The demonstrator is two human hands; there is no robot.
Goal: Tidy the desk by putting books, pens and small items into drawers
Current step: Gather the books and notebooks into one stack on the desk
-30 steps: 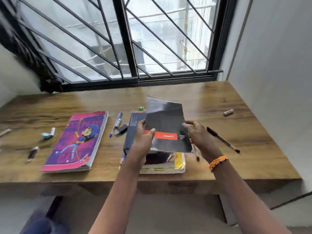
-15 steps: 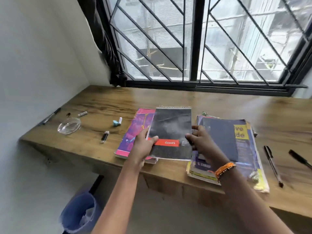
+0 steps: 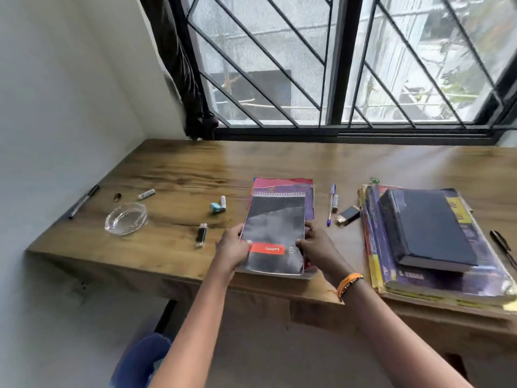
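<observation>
A black spiral notepad with a red label lies on top of a pink and purple book near the desk's front edge. My left hand grips the notepad's left edge and my right hand grips its right edge. To the right sits a stack of books with a dark blue book on top. A blue pen lies between the two piles. A black pen lies at the far left, another black pen at the far right.
On the wooden desk left of the notepad lie a glass ashtray, a USB stick, a small blue and white item and a white cap. A lighter sits by the blue pen. A blue bin stands below.
The notepad went from the book stack leftward and now rests on the pink and purple book. Both hands moved with it. My view swung left.
</observation>
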